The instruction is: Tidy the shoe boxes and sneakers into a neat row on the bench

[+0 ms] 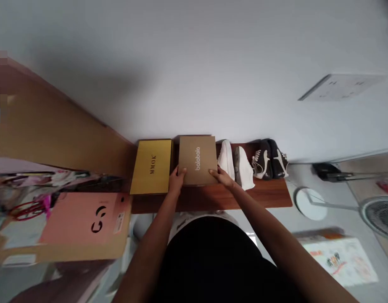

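Note:
A brown shoebox with white lettering sits over a reddish wooden shelf top, against the wall. My left hand grips its left side near the front corner, thumb on the lid. On the opposite side my right hand holds the front right corner, thumb also on top. To the left lies a yellow shoebox marked MMOK. Right of the brown box stand white shoes, close to my right hand, then dark sneakers with pale laces. The fingers under the box are hidden.
At left are a tall brown panel and a pink box amid clutter. A fan, a round white base and a white printed carton stand on the floor at right. A switch plate is on the wall.

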A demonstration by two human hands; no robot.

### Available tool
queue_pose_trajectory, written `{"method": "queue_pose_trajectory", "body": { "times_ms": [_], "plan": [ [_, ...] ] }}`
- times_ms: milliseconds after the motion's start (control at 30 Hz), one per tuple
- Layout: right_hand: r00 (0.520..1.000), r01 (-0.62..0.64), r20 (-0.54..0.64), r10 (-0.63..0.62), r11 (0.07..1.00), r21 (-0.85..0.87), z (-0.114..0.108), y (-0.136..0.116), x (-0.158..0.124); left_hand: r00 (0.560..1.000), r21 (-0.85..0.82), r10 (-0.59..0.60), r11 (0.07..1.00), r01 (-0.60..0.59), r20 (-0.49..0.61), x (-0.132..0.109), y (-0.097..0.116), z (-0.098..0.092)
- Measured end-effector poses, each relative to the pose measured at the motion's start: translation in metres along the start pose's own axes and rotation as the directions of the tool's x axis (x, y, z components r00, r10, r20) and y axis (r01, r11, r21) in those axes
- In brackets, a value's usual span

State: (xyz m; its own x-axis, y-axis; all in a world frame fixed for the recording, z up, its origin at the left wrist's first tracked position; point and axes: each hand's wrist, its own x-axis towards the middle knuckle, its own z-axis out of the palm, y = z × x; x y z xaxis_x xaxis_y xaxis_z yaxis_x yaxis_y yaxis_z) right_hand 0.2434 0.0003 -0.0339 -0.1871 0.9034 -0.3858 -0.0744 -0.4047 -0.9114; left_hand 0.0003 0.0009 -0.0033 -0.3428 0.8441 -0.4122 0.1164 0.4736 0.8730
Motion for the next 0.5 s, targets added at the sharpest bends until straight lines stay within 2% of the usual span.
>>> {"method": "queue_pose_trajectory", "body": {
  "times_ms": [200,500],
  "plan": [
    [0.998,-0.042,-0.045,0.041,0.999,-0.033,0.001,0.008,0.013,1.000,-0.046,0.007,0.999,-0.006,0.022,0.006,-0.002,0.003],
    [0.992,-0.081,-0.103,0.078,0.996,-0.024,0.009,0.016,0.026,1.000,-0.014,-0.015,1.000,0.015,0.019,0.019,-0.012,0.000]
  ]
}}
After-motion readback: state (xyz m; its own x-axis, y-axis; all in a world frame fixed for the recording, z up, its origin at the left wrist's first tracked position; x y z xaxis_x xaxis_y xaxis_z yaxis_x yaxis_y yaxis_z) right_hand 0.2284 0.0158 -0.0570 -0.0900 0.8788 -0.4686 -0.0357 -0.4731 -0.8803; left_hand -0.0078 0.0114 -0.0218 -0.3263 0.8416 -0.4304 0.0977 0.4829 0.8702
